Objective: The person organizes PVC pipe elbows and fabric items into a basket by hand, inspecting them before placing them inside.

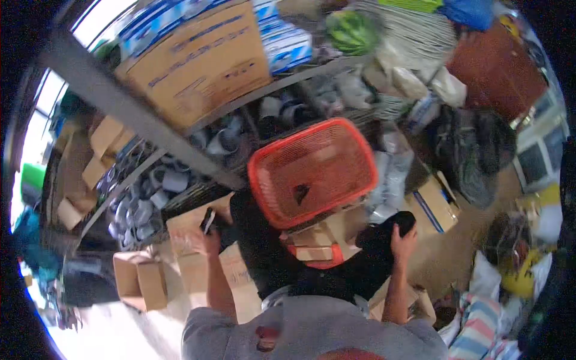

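Note:
A red plastic basket (312,216) stands in front of my knees, with a small black piece (301,193) lying inside it. My left hand (210,241) is closed around a small dark object with a pale edge (209,221), just outside my left leg. At my right knee, my right hand (404,243) has its fingers curled about a black rounded shape (405,221); I cannot tell whether this is a held object or the knee itself.
Grey pipe fittings (135,216) fill the rack beyond the basket and to the left. A large carton (198,66) sits on top. Flattened cardboard (195,273) and an opened box (141,279) lie left; a striped sack (477,327) lies right.

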Action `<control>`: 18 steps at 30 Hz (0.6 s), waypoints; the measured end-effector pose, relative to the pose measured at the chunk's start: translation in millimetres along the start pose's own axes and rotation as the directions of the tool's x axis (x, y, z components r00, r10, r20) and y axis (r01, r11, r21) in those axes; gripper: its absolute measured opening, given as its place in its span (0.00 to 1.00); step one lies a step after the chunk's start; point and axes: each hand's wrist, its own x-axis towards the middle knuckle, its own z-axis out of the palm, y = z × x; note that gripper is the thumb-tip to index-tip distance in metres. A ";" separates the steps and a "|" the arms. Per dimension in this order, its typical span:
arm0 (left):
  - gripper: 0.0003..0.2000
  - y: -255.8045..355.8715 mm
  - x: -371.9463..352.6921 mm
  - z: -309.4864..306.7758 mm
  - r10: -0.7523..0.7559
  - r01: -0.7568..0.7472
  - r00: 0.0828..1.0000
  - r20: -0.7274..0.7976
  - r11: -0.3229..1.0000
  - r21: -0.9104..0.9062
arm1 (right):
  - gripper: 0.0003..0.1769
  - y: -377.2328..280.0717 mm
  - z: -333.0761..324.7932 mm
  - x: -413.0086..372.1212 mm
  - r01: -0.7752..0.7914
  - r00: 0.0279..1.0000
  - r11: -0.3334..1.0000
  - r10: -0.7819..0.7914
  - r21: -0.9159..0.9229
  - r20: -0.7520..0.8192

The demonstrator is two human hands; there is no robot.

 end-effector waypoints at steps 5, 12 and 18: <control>0.41 -127.7 -43.7 203.9 0.651 -0.320 0.725 0.224 0.607 -0.728 | 0.51 -21.2 -5.8 2.1 -0.038 0.997 0.992 0.030 0.124 0.068; 0.34 -76.1 -29.4 121.2 0.220 -0.038 0.850 0.478 0.931 -0.362 | 0.52 -19.6 -6.8 1.6 0.007 0.993 0.999 -0.013 0.047 0.119; 0.29 -61.9 28.2 139.2 0.189 -0.203 0.979 -0.080 0.951 -0.232 | 0.53 -8.8 -19.7 0.8 -0.135 0.974 0.991 0.131 0.012 0.183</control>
